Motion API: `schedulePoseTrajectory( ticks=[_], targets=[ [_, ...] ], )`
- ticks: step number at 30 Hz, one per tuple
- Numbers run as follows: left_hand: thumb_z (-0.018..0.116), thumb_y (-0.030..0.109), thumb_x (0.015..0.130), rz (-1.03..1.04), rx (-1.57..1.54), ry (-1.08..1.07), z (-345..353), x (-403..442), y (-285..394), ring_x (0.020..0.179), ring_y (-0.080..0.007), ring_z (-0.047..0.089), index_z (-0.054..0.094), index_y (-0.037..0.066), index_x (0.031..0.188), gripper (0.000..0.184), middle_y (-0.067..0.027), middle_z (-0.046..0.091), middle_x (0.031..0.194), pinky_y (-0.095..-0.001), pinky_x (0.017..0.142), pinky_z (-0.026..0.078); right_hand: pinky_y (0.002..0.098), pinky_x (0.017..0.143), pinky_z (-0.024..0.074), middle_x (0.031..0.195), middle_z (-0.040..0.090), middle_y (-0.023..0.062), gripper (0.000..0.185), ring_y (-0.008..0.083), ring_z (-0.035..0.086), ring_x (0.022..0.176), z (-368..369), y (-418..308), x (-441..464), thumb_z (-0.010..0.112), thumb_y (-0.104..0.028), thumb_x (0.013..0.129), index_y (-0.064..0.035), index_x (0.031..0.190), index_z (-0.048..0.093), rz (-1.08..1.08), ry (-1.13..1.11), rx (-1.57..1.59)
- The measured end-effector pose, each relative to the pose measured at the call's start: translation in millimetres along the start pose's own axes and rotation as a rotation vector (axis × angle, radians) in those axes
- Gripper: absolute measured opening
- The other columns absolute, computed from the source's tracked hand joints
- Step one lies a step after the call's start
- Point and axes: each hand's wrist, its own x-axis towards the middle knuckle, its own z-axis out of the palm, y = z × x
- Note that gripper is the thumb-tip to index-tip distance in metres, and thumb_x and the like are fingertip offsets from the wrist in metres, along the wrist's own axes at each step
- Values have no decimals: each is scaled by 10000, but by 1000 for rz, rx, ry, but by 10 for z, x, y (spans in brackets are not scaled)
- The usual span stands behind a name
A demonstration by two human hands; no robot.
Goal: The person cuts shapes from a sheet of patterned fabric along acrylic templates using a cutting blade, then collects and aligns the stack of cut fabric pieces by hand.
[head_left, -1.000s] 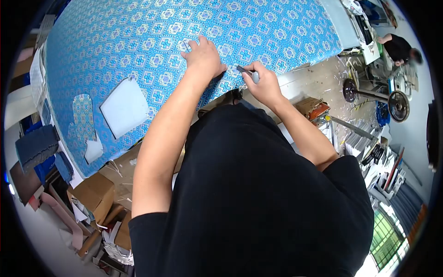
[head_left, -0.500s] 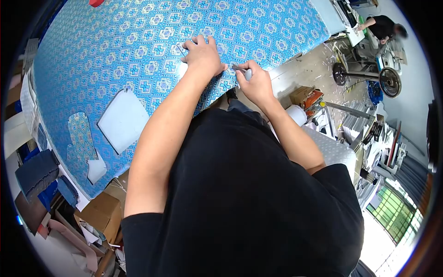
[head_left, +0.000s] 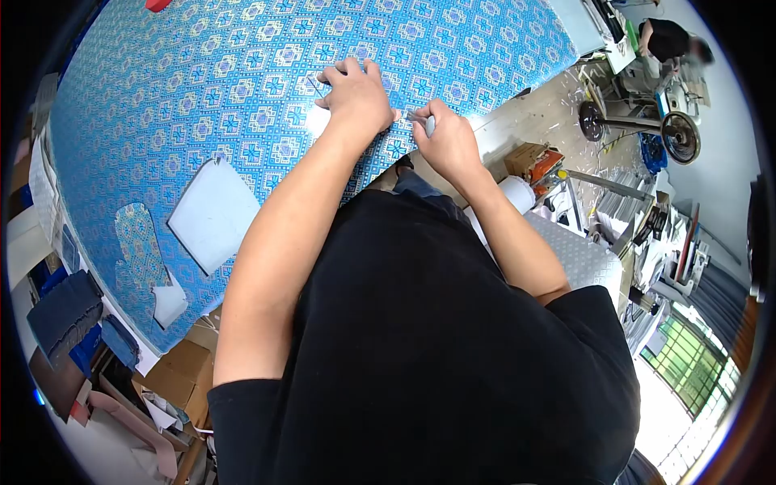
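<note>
A blue geometric-patterned sheet (head_left: 234, 97) lies spread out, a white panel (head_left: 213, 217) on it. The left hand (head_left: 356, 99), fingers splayed, rests there; the right hand (head_left: 449, 144) grips a slim grey tool (head_left: 429, 126) near the edge — seemingly tracing or cutting, which calls for steady left-hand pressure.

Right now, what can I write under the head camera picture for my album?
Left hand spread on a blue patterned sheet, right hand gripping a grey tool.

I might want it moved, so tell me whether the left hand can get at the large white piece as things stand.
Probably yes: the left hand is over the same blue patterned sheet as the large white piece, and nothing visible covers that piece, though the hand must likely draw back.
</note>
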Motion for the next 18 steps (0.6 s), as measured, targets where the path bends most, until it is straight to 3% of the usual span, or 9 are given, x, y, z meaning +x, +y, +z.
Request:
schedulePoseTrajectory(
  ticks=[6,8,14,18],
  targets=[
    [802,596,808,5,26,17,-14,-1,26,1337,-609,352,306,86,1619,1079,-317,331,1535,-668,905,585,470,730,572,914,756,196,179,408,728,837,50,-27,29,742,-129,888,-22,1012,668,1,46,-36],
    [829,568,819,-38,7,-53,-112,-40,56,1427,-588,312,288,95,1619,1075,-258,301,1602,-665,979,554,468,728,572,915,756,196,179,407,728,836,74,-2,38,744,-125,888,-18,1008,666,-20,70,-16],
    [820,565,828,-35,4,-30,-100,-67,54,1422,-584,319,289,99,1621,1062,-257,298,1606,-664,978,555,454,726,578,918,758,195,181,401,734,839,82,51,24,748,-119,889,-11,997,651,-68,90,44],
    [823,561,827,-36,-15,-11,-44,-58,41,1426,-584,310,286,100,1623,1064,-258,294,1610,-668,979,552,503,734,567,904,740,204,215,424,718,835,79,68,32,754,-124,881,-15,1016,627,-54,82,59]
  ],
)
